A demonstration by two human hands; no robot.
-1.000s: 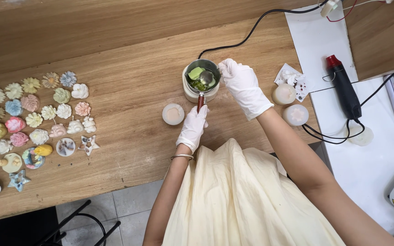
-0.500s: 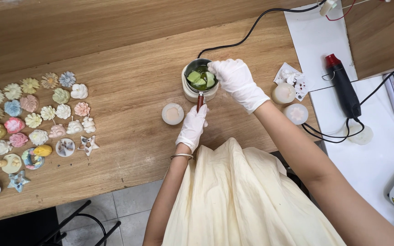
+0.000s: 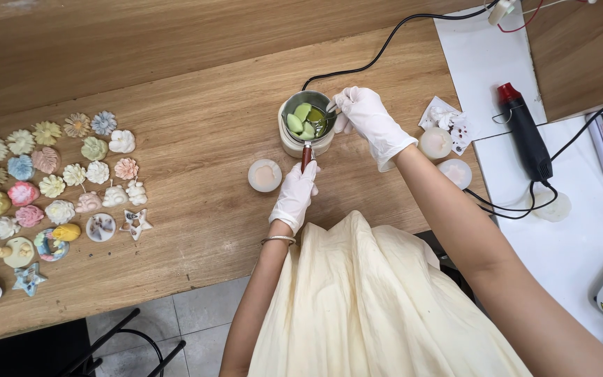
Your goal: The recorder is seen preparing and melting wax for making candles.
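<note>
Melting pot (image 3: 306, 119): three green chunks (image 3: 302, 120); left hand (image 3: 295, 196) grip closed on handle (image 3: 306, 154), right hand (image 3: 370, 120) pinching spoon (image 3: 324, 116)

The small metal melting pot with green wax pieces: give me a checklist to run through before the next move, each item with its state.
1. Left hand in white glove grips the pot's reddish handle: ok.
2. Small metal melting pot sits upright on its cream base: ok.
3. Right hand in white glove holds a thin tool at the rim: ok.
4. Green wax pieces fully melted: not ok, solid chunks show.
5. Black power cord lies clear of both hands: ok.
6. Base switched on: cannot tell.
</note>
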